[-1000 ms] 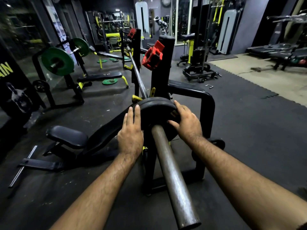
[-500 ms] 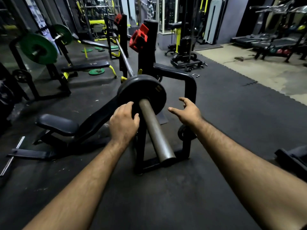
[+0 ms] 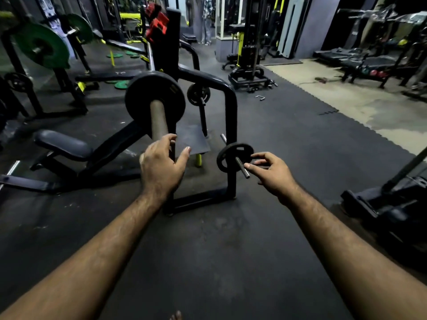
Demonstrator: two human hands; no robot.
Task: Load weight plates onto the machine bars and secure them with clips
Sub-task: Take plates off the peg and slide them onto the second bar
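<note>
A black weight plate (image 3: 138,98) sits on the grey barbell sleeve (image 3: 159,121), pushed up against the black rack. My left hand (image 3: 161,165) hovers open just below the sleeve's near end, holding nothing. My right hand (image 3: 270,169) is open with its fingertips beside a small black plate (image 3: 227,155) that hangs on a short storage peg (image 3: 242,169) of the rack. A second small plate (image 3: 198,93) hangs on a higher peg. Red clips (image 3: 157,24) are hung on the upright post behind.
A padded bench seat (image 3: 62,144) lies low at left. Another bar carries green plates (image 3: 41,47) at far left, with green plates (image 3: 121,84) on the floor. A dark machine base (image 3: 381,204) stands at right. A person stands far back (image 3: 206,19).
Both hands left the big plate and drew back. The left dropped to the sleeve's end; the right swung down to the small plate on the lower peg. The view pulled back.
</note>
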